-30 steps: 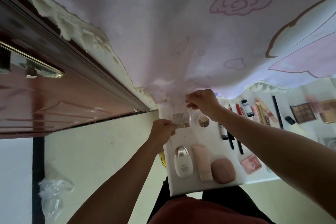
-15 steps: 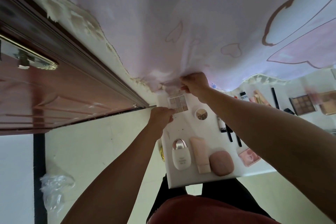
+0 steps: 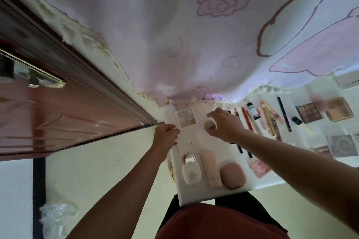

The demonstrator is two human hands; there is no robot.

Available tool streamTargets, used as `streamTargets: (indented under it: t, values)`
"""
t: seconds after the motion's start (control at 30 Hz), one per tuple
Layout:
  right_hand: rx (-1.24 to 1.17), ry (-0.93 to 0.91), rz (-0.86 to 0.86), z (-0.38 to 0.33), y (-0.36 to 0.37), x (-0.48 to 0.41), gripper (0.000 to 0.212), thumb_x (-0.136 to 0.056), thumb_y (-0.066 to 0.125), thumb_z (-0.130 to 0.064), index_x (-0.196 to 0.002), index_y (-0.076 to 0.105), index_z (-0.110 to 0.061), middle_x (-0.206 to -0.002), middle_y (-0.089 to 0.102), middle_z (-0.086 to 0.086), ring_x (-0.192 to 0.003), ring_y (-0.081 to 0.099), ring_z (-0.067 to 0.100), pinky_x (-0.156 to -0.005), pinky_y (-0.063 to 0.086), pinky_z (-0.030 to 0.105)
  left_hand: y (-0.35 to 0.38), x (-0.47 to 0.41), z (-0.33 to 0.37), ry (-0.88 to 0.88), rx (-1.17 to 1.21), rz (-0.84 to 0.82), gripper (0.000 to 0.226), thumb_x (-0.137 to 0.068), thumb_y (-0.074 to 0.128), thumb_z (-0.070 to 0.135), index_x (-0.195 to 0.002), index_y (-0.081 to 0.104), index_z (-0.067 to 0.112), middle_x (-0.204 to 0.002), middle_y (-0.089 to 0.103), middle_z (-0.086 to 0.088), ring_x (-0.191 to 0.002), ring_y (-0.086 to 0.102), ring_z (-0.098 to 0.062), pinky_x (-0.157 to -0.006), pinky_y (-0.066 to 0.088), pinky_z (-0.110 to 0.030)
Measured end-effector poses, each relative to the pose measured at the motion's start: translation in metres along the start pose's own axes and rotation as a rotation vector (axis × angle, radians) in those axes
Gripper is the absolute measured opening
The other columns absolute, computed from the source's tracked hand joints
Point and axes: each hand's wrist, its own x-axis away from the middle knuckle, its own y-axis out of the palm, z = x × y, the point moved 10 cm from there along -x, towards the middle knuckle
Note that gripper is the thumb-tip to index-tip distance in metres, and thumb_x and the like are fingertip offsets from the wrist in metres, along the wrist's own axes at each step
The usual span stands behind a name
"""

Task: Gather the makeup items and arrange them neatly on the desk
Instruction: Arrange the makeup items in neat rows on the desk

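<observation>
A small pastel eyeshadow palette (image 3: 186,117) lies flat at the far left corner of the white desk (image 3: 194,196). My left hand (image 3: 165,135) hovers at the desk's left edge, beside the palette, fingers curled and holding nothing. My right hand (image 3: 226,124) curls its fingers around a small round pot (image 3: 209,125) just right of the palette. Nearer me stand a white bottle with a rose-gold cap (image 3: 191,170), a beige tube (image 3: 210,169) and a pink oval case (image 3: 232,176) in a row.
Pencils and lip sticks (image 3: 250,120) lie side by side right of my right hand. Farther right lie a brown eyeshadow palette (image 3: 308,112), a rose-gold compact (image 3: 338,111) and a pink square compact (image 3: 260,168). A pink curtain (image 3: 174,44) hangs behind the desk; a door (image 3: 58,114) stands left.
Both hands set the pastel palette down at the desk's far corner and let go. My right hand moved right onto the round pot; my left hand drew back.
</observation>
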Motion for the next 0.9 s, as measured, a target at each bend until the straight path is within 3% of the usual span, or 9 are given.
streamTargets:
  t: [0.1, 0.37, 0.53, 0.63, 0.77, 0.9]
  values:
    - [0.109, -0.02, 0.007, -0.003, 0.011, 0.004, 0.063, -0.083, 0.068, -0.044, -0.138, 0.045, -0.024, -0.133, 0.046, 0.001, -0.119, 0.05, 0.021, -0.085, 0.048, 0.036, -0.003, 0.006, 0.0, 0.007, -0.025, 0.0, 0.026, -0.088, 0.063, 0.005, -0.114, 0.061, 0.003, -0.086, 0.064, -0.006, -0.072, 0.061, -0.016, -0.066, 0.052, -0.031]
    - [0.131, -0.008, 0.066, -0.003, 0.009, 0.001, 0.037, -0.084, 0.061, -0.04, -0.115, 0.064, -0.022, -0.114, 0.058, 0.002, -0.102, 0.059, 0.022, -0.075, 0.048, 0.033, -0.007, 0.025, 0.013, 0.057, -0.053, -0.04, 0.017, -0.09, 0.061, 0.004, -0.107, 0.061, 0.006, -0.083, 0.064, -0.008, -0.068, 0.062, -0.017, -0.061, 0.05, -0.027]
    - [0.133, 0.01, 0.078, 0.013, -0.003, 0.01, 0.051, -0.09, 0.058, -0.044, -0.136, 0.053, -0.024, -0.13, 0.056, 0.002, -0.113, 0.058, 0.022, -0.088, 0.048, 0.034, -0.013, 0.032, 0.029, 0.1, -0.061, -0.045, 0.016, -0.091, 0.06, 0.004, -0.106, 0.062, 0.005, -0.085, 0.066, -0.009, -0.068, 0.063, -0.018, -0.062, 0.05, -0.027]
    - [0.142, -0.013, 0.043, 0.007, 0.001, 0.015, 0.057, -0.089, 0.057, -0.053, -0.138, 0.049, -0.026, -0.132, 0.054, 0.0, -0.115, 0.057, 0.021, -0.089, 0.049, 0.034, -0.013, 0.034, 0.037, 0.123, -0.062, -0.048, 0.016, -0.091, 0.06, 0.004, -0.106, 0.062, 0.006, -0.086, 0.066, -0.01, -0.067, 0.063, -0.018, -0.061, 0.05, -0.028]
    - [0.155, 0.023, -0.004, -0.004, 0.02, 0.021, 0.064, -0.078, 0.058, -0.067, -0.121, 0.057, -0.018, -0.109, 0.064, 0.003, -0.097, 0.063, 0.026, -0.076, 0.049, 0.032, -0.014, 0.036, 0.036, 0.13, -0.07, -0.05, 0.014, -0.091, 0.06, 0.006, -0.105, 0.062, 0.007, -0.084, 0.066, -0.01, -0.068, 0.063, -0.019, -0.062, 0.05, -0.028]
    - [0.201, 0.041, -0.008, -0.014, 0.033, 0.023, 0.055, -0.077, 0.062, -0.06, -0.105, 0.057, -0.013, -0.098, 0.066, 0.006, -0.089, 0.065, 0.028, -0.063, 0.039, 0.03, -0.019, 0.039, 0.032, 0.117, -0.072, -0.039, 0.013, -0.091, 0.061, 0.006, -0.103, 0.062, 0.008, -0.083, 0.066, -0.009, -0.068, 0.063, -0.019, -0.062, 0.05, -0.029]
